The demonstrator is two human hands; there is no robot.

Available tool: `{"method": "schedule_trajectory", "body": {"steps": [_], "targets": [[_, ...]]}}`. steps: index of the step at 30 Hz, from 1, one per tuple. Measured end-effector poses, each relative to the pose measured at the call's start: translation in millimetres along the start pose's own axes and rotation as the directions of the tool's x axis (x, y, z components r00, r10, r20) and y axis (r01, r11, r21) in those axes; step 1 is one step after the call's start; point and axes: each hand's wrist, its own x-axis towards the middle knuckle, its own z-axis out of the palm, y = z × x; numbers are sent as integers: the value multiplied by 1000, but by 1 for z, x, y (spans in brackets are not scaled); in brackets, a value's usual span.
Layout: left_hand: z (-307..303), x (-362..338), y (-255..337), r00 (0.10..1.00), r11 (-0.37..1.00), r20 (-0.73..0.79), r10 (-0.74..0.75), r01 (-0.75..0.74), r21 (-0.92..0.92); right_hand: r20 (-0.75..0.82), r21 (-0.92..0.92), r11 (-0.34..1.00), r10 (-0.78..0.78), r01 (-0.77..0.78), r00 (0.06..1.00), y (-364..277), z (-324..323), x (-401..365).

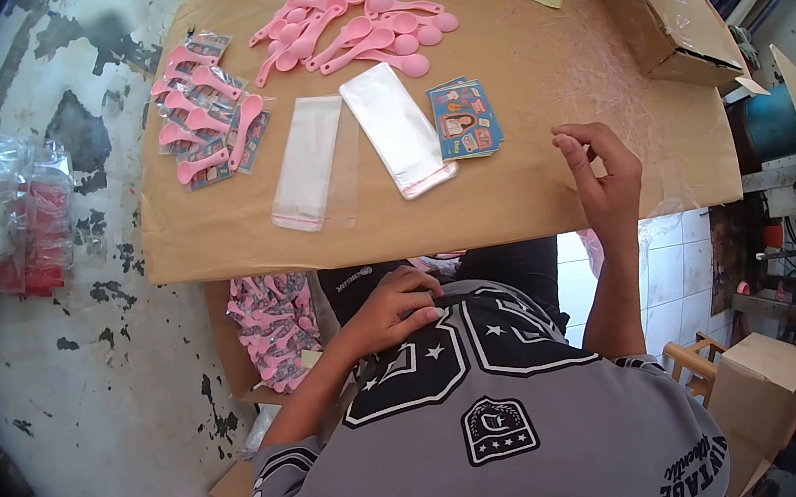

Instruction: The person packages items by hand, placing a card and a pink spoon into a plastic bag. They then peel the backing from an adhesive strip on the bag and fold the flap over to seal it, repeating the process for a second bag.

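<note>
Shows solid pink on the heaped spoons (329, 30) at the far side and on the packaged spoons (203, 120) at far left, against blue-grey printed cards (214, 41). Looks clear to whitish on the plastic sleeves (392, 120), with thin pinkish strips at the near ends. Is blue on the card stack (465, 119), with red and pale printed patches. Runs plain brown over the tabletop (240, 258). Goes grey on the jersey (393, 448), with white stars on white-edged black panels.

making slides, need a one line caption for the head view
Pink spoons, clear bags and cards on a table; right hand raised, left hand at shirt.
</note>
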Motion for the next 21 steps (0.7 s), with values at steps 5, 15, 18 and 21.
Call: {"method": "schedule_trajectory", "body": {"steps": [5, 15, 18, 21], "targets": [[7, 11, 7, 1000, 997, 28, 3, -1, -82, 44, 74, 996, -54, 50, 998, -12, 20, 3], [4, 13, 2, 987, 999, 156, 39, -43, 20, 76, 107, 993, -51, 43, 996, -15, 19, 2], [3, 13, 9, 994, 983, 55, 95, -102, 155, 80, 118, 992, -45, 35, 996, -14, 20, 0], [3, 12, 12, 995, 979, 62, 82, -92, 182, 94, 133, 990, -55, 42, 994, -15, 23, 1]]}}
